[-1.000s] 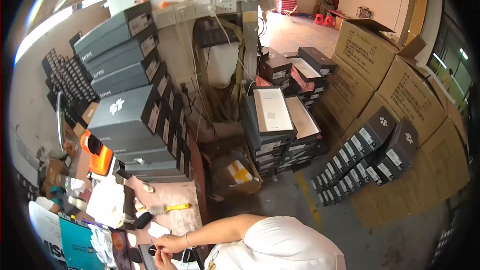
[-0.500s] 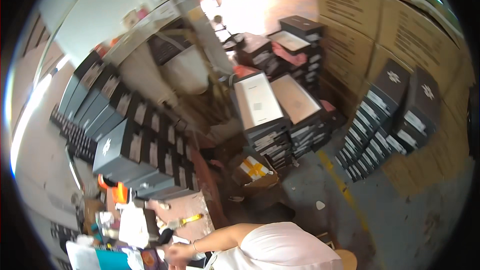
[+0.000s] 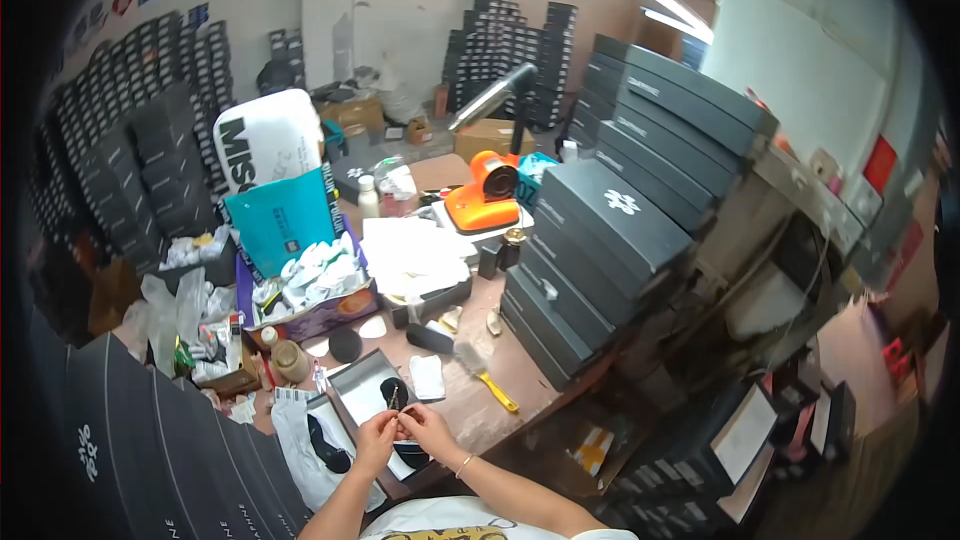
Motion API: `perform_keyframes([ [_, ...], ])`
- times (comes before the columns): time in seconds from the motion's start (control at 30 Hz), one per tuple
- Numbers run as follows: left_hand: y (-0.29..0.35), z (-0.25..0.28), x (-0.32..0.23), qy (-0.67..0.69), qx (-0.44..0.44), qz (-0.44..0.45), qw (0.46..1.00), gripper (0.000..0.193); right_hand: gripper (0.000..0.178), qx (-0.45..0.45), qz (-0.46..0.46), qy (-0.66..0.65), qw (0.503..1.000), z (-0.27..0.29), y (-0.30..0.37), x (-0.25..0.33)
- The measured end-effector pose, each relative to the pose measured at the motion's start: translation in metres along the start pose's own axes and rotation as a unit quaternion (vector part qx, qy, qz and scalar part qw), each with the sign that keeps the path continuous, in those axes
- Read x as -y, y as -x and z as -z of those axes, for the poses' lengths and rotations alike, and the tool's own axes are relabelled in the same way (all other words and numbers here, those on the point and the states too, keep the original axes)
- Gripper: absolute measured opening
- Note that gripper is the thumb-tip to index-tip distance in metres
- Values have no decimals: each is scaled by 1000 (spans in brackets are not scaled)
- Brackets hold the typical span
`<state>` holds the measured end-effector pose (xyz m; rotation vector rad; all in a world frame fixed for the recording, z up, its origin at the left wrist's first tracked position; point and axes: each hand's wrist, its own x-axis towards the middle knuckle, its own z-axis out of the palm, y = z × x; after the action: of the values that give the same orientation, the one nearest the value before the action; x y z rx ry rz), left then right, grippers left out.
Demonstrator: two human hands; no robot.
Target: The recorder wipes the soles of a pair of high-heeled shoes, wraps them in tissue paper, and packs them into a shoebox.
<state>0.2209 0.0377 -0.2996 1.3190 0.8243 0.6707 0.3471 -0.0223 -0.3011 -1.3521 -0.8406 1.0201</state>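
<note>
My left hand and my right hand meet over an open grey shoebox with a white inside, at the table's near edge. The fingers of both are pinched together on something small, dark and thin that glints a little; what it is, I cannot make out. Right behind the fingertips lies a rounded black piece, perhaps part of a shoe, partly hidden by my hands. Left of the box, a black strip-like item lies on a white plastic bag.
A yellow-handled brush, a white cloth and a black oblong block lie beyond the box. Stacked dark shoeboxes rise at right, more at near left. Farther back are an orange device and a purple carton of crumpled packets.
The view has swung left from the aisle of stacked boxes to the worktable. My right hand, blurred at the lower edge before, now shows clearly together with my left over the shoebox.
</note>
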Motion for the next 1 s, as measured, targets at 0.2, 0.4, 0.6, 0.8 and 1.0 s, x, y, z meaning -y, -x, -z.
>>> perform_keyframes([
  [0.2,4,-11,-4,-50,-27,29,998,20,19,122,-85,-36,988,27,-13,-4],
  [0.4,0,-21,-7,-30,-110,95,989,21,20,265,-172,-37,948,44,-54,6],
  [0.6,-24,-29,-30,130,-152,113,973,27,17,278,-265,-132,914,52,-99,24],
  [0.8,-34,-29,-48,146,-163,81,972,28,17,285,-289,-202,891,48,-114,29],
  [1.0,-45,-29,-48,120,-133,75,981,29,16,246,-295,-223,896,52,-114,30],
])
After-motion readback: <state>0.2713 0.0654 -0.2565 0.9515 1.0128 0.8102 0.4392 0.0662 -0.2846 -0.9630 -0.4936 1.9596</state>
